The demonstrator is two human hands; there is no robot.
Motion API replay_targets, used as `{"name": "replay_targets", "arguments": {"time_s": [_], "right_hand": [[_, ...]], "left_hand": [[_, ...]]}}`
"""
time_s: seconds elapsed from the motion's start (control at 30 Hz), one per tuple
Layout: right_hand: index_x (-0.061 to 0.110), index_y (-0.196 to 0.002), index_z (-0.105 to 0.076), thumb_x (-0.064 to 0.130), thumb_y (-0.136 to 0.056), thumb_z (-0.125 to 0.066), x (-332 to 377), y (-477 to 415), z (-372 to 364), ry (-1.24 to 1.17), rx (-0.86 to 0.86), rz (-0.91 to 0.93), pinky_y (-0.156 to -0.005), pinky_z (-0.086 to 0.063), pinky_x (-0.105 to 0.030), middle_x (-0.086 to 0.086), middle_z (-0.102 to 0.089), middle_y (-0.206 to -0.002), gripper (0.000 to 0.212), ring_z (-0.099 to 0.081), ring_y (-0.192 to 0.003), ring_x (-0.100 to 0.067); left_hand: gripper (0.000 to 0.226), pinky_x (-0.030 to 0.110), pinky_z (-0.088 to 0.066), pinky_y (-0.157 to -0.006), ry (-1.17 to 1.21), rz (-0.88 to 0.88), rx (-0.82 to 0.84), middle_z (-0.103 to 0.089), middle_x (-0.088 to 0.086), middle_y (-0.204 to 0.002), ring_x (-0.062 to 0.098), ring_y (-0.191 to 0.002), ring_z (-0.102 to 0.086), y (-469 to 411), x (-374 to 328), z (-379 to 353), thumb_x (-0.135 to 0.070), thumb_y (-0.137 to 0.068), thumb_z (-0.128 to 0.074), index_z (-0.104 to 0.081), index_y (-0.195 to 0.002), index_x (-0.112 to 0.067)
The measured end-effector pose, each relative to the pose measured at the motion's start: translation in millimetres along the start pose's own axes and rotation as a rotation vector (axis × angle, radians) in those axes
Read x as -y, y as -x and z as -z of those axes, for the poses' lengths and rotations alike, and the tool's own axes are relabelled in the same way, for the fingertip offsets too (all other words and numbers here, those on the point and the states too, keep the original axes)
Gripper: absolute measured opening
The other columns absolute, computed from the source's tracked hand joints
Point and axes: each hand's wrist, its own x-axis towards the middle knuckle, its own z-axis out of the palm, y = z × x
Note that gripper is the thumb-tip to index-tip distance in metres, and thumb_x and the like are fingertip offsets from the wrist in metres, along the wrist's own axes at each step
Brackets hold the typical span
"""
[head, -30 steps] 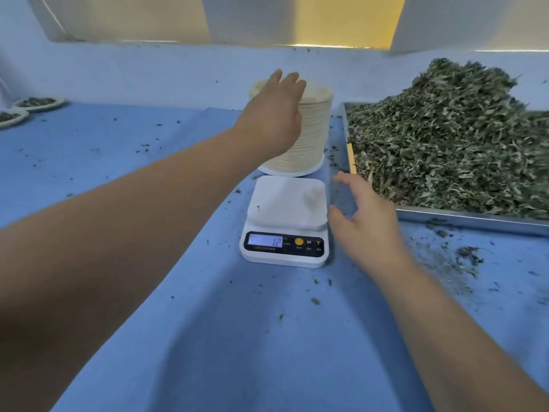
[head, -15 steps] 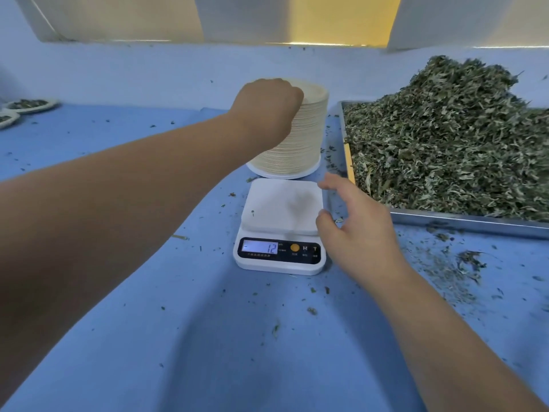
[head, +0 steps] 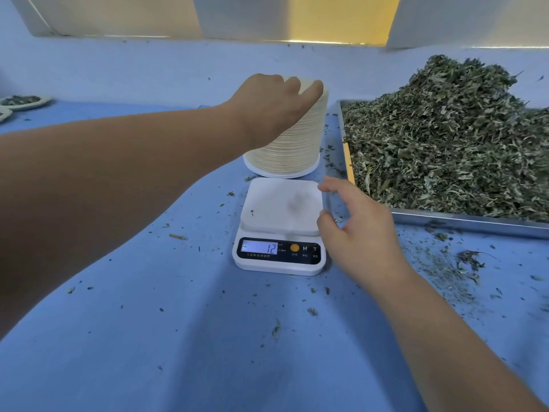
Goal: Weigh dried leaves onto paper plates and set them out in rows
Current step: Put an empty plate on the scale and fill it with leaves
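A tall stack of cream paper plates [head: 294, 147] stands on the blue cloth behind a white digital scale [head: 279, 209]. The scale's platform is bare and its display reads 12. My left hand [head: 273, 105] lies on top of the stack, fingers curled over its upper rim. My right hand [head: 359, 236] hovers at the scale's right edge with relaxed, spread fingers and holds nothing. A large heap of dried green leaves [head: 445, 144] fills a metal tray [head: 463, 223] on the right.
Two plates with leaves [head: 23, 101] sit at the far left edge. Leaf crumbs [head: 463, 263] litter the blue cloth in front of the tray and around the scale. A pale wall rises behind the table.
My left hand dropped from above the stack onto its top and curled its fingers over the rim. My right hand drew closer to the scale's right side.
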Motion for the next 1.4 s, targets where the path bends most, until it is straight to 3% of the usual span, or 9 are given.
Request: {"name": "replay_targets", "arguments": {"time_s": [0.23,0.4,0.57,0.67,0.73,0.83,0.97,1.13,1.4], "right_hand": [[0.037,-0.125,-0.058,0.019,-0.093,-0.057,-1,0,1,-0.006,0.000,-0.001,-0.045,-0.039,-0.021,0.013,-0.053,-0.069,0.037,-0.043,-0.042,-0.012],[0.037,-0.124,-0.058,0.019,-0.092,-0.058,-2,0,0,-0.013,-0.003,0.010,-0.047,-0.038,-0.019,0.012,-0.054,-0.071,0.037,-0.044,-0.044,-0.011],[0.039,-0.125,-0.059,0.021,-0.093,-0.059,-4,-2,2,-0.038,-0.033,-0.060,-0.068,-0.042,-0.003,0.021,-0.063,-0.096,0.037,-0.059,-0.089,0.001],[0.032,-0.119,-0.063,0.022,-0.097,-0.058,-4,-5,1,-0.290,-0.089,-0.156,-0.094,-0.051,-0.021,0.016,-0.071,-0.113,0.025,-0.064,-0.107,0.002],[0.025,-0.113,-0.065,0.025,-0.098,-0.052,-1,-11,2,-0.511,-0.156,-0.248,-0.088,-0.055,-0.033,0.008,-0.076,-0.102,0.020,-0.072,-0.098,-0.006],[0.016,-0.109,-0.067,0.034,-0.101,-0.044,0,-20,9,-0.850,-0.198,-0.421,-0.065,-0.054,-0.035,-0.007,-0.073,-0.076,0.031,-0.070,-0.066,-0.021],[0.016,-0.098,-0.078,0.053,-0.097,-0.047,-6,-21,7,-0.919,-0.071,-0.519,-0.060,-0.041,-0.035,-0.019,-0.052,-0.074,0.048,-0.050,-0.065,-0.027],[0.015,-0.109,-0.072,0.021,-0.094,-0.060,-3,-16,-3,-0.788,0.011,-0.473,-0.041,-0.030,-0.023,0.003,-0.056,-0.058,0.020,-0.040,-0.043,-0.014],[0.015,-0.117,-0.067,0.012,-0.097,-0.066,-5,-15,-8,-0.820,0.023,-0.499,-0.053,-0.053,-0.025,-0.006,-0.067,-0.069,0.020,-0.058,-0.056,-0.013]], "left_hand": [[0.033,0.039,-0.033,-0.062,0.237,0.304,-0.102,-0.053,0.015,-0.107,0.033,-0.087,-0.045,-4,3,-6,0.009,-0.081,-0.053,-0.051,-0.111,-0.005],[0.032,0.037,-0.039,-0.073,0.562,0.623,-0.317,-0.057,0.011,-0.114,0.031,-0.104,-0.054,-9,16,-6,0.004,-0.081,-0.040,-0.064,-0.099,-0.008],[0.028,0.029,-0.050,-0.088,1.055,0.800,-0.672,-0.057,-0.002,-0.108,0.014,-0.104,-0.059,17,-3,-7,0.007,-0.080,-0.050,-0.071,-0.087,-0.010],[0.030,0.035,-0.056,-0.087,1.334,0.856,-0.772,-0.068,0.007,-0.100,0.015,-0.093,-0.066,44,-23,-4,0.008,-0.077,-0.058,-0.068,-0.078,-0.021],[0.033,0.031,-0.055,-0.082,1.454,0.819,-0.789,-0.070,0.011,-0.096,0.019,-0.093,-0.068,66,-40,-2,0.011,-0.074,-0.059,-0.069,-0.078,-0.020],[0.032,0.021,-0.051,-0.082,1.510,0.801,-0.753,-0.067,0.001,-0.097,0.011,-0.096,-0.066,104,-62,-5,0.014,-0.072,-0.062,-0.072,-0.081,-0.015],[0.030,0.021,-0.052,-0.083,1.414,0.758,-0.590,-0.064,-0.009,-0.102,0.005,-0.099,-0.064,144,-72,-20,0.003,-0.074,-0.066,-0.073,-0.083,-0.026],[0.034,0.011,-0.049,-0.083,1.479,0.794,-0.523,-0.068,-0.005,-0.101,-0.007,-0.093,-0.065,156,-70,-33,0.013,-0.081,-0.067,-0.075,-0.094,-0.017],[0.041,0.010,-0.054,-0.079,1.767,0.940,-0.301,-0.078,-0.021,-0.099,-0.001,-0.096,-0.074,158,-61,-49,0.008,-0.086,-0.073,-0.076,-0.101,-0.030]]}}
